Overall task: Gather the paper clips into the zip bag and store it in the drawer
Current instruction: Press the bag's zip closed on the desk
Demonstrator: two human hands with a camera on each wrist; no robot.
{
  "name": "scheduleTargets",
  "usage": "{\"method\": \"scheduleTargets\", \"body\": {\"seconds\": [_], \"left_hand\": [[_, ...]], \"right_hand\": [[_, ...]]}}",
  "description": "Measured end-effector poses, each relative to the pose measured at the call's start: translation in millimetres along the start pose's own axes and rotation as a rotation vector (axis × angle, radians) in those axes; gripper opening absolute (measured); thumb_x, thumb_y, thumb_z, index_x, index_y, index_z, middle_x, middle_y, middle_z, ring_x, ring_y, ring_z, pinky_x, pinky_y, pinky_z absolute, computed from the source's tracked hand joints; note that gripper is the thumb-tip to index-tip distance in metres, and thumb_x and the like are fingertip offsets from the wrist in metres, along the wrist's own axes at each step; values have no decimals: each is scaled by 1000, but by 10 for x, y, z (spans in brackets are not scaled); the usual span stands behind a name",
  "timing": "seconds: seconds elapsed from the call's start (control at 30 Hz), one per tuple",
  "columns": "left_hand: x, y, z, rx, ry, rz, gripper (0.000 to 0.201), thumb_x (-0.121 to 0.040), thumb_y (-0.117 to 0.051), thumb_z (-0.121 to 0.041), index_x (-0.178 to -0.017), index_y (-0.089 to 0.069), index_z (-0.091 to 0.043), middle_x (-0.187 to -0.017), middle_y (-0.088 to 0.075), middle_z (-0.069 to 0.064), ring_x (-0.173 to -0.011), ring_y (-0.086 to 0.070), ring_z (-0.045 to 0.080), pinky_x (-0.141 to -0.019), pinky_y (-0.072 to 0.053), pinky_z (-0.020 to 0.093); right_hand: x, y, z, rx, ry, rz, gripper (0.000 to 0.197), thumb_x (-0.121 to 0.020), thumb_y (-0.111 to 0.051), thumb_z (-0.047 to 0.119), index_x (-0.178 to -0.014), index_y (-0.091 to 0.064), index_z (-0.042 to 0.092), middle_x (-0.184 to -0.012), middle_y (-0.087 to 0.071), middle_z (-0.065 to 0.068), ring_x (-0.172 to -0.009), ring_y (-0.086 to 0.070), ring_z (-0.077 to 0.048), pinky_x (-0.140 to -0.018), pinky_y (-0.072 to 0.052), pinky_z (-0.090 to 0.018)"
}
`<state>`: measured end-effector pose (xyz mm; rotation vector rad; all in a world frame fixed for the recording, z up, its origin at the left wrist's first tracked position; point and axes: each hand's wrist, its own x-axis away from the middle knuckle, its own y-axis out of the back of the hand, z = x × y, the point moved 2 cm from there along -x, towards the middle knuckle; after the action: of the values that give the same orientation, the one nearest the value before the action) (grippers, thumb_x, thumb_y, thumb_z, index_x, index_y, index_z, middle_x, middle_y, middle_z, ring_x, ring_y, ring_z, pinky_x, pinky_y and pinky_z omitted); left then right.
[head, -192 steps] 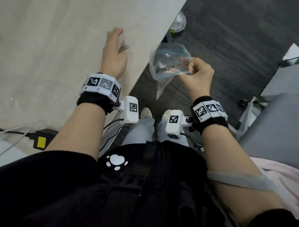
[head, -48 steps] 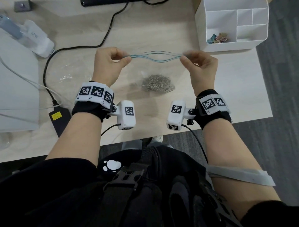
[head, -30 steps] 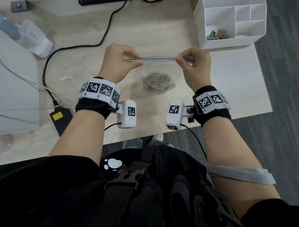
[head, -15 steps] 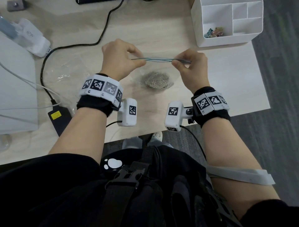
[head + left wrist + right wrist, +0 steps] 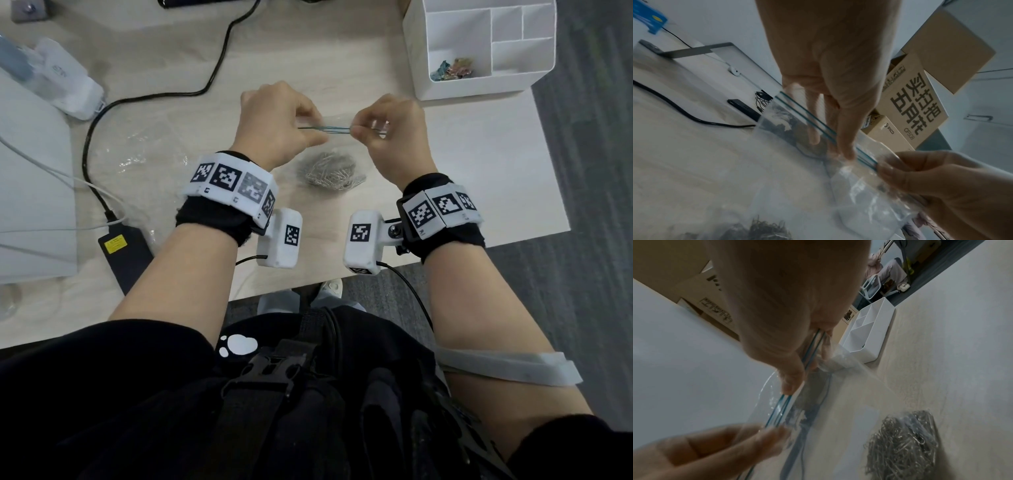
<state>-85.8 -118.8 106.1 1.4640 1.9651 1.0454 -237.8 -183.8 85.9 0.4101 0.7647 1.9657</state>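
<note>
The zip bag (image 5: 329, 150) hangs above the desk (image 5: 479, 164) with its blue seal strip (image 5: 325, 128) running left to right between the two hands, so the long axis of the strip lies straight across the body. The left hand (image 5: 274, 126) pinches the strip at its left part and the right hand (image 5: 394, 133) pinches it at its right part; only a short stretch of strip shows between them, and each hand is equally near that stretch. In the right wrist view the two blue lines sit close together under the thumb (image 5: 791, 378); whether the seal is fully pressed shut cannot be told. The bag is clear, thin and crinkled. The paper clips (image 5: 330, 171) lie inside as one silver heap at the bottom, below and between the hands. Judged from this, the sealing step is in hand and the drawer step is not yet begun.
</note>
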Motion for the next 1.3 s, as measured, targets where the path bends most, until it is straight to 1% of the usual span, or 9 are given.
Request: {"method": "scheduleTargets", "body": {"seconds": [0.13,0.2,0.33,0.6,0.77,0.9,1.03,1.2,1.3], "left_hand": [[-26,-59,-92,5,-28,19,15,-75,-73,-32,-84,-73,-19,-87,-71,0,-92,-62,19,-97,-41,42],[-41,-76,-104,6,-28,17,13,-75,-73,-26,-83,-73,-16,-87,-71,3,-91,-63,21,-94,-44,41],[-27,-99,-120,26,-35,16,12,-73,-75,-25,-78,-72,-14,-80,-69,2,-84,-62,23,-90,-45,38],[-12,46,4,-26,10,23,31,-67,-78,-40,-86,-73,-17,-86,-68,-1,-95,-59,18,-97,-41,41],[-21,101,123,-2,63,6,19,-70,-78,-31,-79,-72,-15,-72,-57,-3,-87,-58,19,-85,-40,31],[10,92,126,36,100,15,14,-68,-78,-28,-67,-65,-24,-55,-48,-12,-78,-50,14,-94,-41,39],[17,93,139,52,108,18,13,-68,-78,-30,-71,-69,-21,-57,-49,-15,-83,-54,19,-98,-40,43],[44,116,182,98,108,9,22,-66,-80,-34,-81,-74,-20,-73,-61,-4,-99,-60,22,-101,-38,45],[69,122,199,134,91,-15,16,-67,-78,-33,-79,-73,-24,-74,-64,-1,-94,-61,20,-100,-40,43]], "right_hand": [[8,-16,28,81,8,39,9,-77,-65,18,-80,-71,13,-78,-56,4,-79,-47,-16,-83,-44,-45],[8,21,42,85,18,40,13,-75,-65,27,-81,-71,17,-80,-61,6,-82,-50,-19,-86,-44,-50],[-19,30,106,147,77,72,21,-69,-72,42,-79,-73,23,-78,-59,13,-83,-47,-17,-83,-43,-44],[-106,8,129,239,54,68,8,-75,-74,19,-81,-72,14,-85,-66,1,-84,-42,-11,-85,-42,-37],[-79,49,143,134,15,37,12,-71,-76,26,-79,-74,17,-75,-61,7,-80,-46,-13,-77,-41,-32],[-45,136,113,64,-48,1,18,-64,-81,27,-77,-74,15,-75,-59,7,-72,-47,-14,-70,-42,-30],[-32,197,100,72,-70,29,14,-66,-80,21,-78,-74,16,-74,-58,6,-70,-48,-14,-69,-42,-29],[6,181,61,66,-126,23,15,-65,-80,20,-77,-74,15,-63,-52,12,-70,-48,-15,-66,-42,-28],[30,155,58,43,-140,-3,15,-63,-81,20,-74,-73,14,-68,-58,3,-69,-49,-16,-68,-46,-33]]}}
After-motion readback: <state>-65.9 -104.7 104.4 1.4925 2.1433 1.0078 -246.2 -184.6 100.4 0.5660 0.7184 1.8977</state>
